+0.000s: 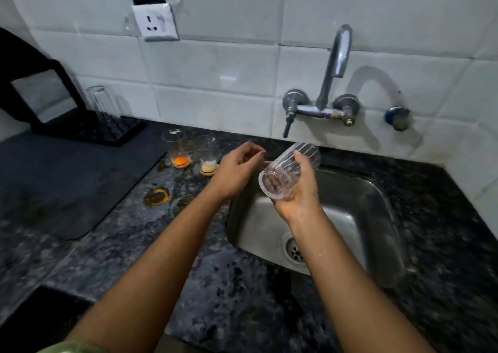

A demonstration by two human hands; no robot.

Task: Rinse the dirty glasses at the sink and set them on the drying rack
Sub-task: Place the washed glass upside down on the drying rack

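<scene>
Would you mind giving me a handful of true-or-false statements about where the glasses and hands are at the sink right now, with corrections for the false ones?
1. The right hand holds a ribbed glass tilted over the sink. True.
2. Water is running from the tap. False: no stream is visible.
3. Two dirty glasses stand on the counter left of the sink, one with orange residue and one with pale residue. True.
4. The drying rack holds no glass. False: one clear glass stands on it.
5. The left hand grips a sponge. False: it appears empty.
</scene>
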